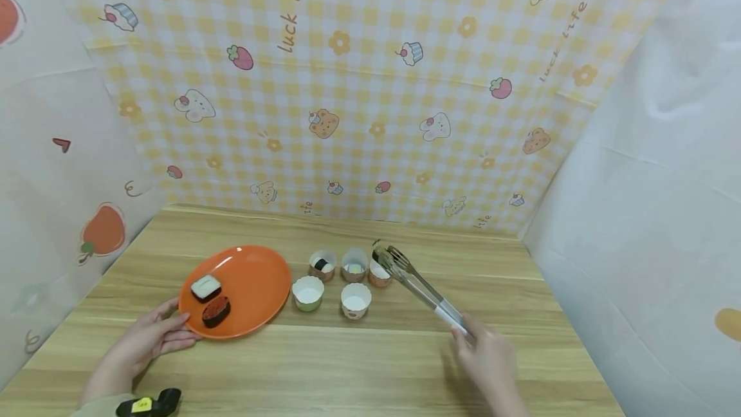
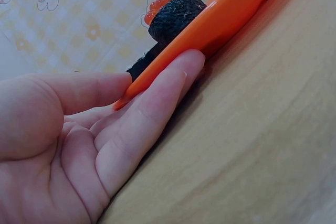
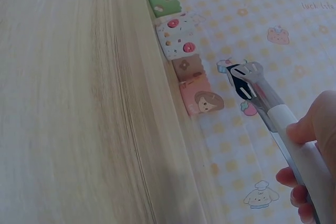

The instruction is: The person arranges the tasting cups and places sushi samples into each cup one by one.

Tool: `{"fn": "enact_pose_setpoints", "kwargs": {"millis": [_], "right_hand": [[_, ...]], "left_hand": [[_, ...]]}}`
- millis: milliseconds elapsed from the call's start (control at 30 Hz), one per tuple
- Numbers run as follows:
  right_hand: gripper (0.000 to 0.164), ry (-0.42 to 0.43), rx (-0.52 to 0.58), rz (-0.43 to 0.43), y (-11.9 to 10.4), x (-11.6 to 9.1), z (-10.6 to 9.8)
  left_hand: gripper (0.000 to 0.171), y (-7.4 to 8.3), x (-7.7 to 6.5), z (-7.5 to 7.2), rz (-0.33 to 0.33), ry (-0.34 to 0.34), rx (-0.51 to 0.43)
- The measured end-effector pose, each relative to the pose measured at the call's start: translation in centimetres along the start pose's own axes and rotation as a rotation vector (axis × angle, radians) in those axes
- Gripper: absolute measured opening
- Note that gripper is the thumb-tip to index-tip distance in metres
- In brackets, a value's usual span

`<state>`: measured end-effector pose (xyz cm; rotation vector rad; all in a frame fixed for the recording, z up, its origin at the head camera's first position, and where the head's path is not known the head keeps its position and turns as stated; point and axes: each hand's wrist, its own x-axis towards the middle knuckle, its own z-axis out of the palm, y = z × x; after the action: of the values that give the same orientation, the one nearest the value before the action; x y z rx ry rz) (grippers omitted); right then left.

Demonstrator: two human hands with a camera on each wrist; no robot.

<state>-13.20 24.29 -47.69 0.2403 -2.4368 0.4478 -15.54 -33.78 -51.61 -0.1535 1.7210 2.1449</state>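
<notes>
My left hand [image 1: 147, 340] pinches the near-left rim of an orange plate [image 1: 255, 288], thumb on top and fingers underneath. On the plate lie a white-topped sushi piece [image 1: 206, 287] and a roe sushi [image 1: 217, 314] wrapped in seaweed, also visible in the left wrist view. My right hand [image 1: 489, 356] grips metal tongs [image 3: 275, 108] with white handles. Between the tong tips is a dark sushi piece [image 3: 241, 87] with a greenish top, held above the rightmost paper cup [image 1: 379, 277]. Its far side is hidden by the tongs.
Several paper cups stand right of the plate. The back-left cup [image 1: 322, 269] and back-middle cup [image 1: 354, 270] hold small pieces. A green cup [image 1: 309, 302] and a white cup [image 1: 354, 306] stand in front. A patterned cloth [image 1: 359, 82] hangs behind the wooden table [image 1: 347, 372].
</notes>
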Motion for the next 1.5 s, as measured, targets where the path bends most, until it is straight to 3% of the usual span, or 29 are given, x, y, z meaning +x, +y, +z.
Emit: {"fn": "enact_pose_setpoints", "kwargs": {"millis": [367, 1133, 1500], "right_hand": [[0.028, -0.026, -0.015, 0.016, 0.5, -0.24, -0.09], [0.028, 0.006, -0.036, -0.041, 0.47, -0.26, -0.06], [0.031, 0.008, -0.043, -0.04, 0.36, -0.07, -0.07]], "left_hand": [[0.082, -0.03, 0.0, -0.01, -0.006, 0.012, 0.001], [0.082, -0.1, 0.09, -0.09, 0.004, 0.001, 0.001], [0.079, -0.07, 0.06, 0.1, -0.014, 0.048, 0.024]]}}
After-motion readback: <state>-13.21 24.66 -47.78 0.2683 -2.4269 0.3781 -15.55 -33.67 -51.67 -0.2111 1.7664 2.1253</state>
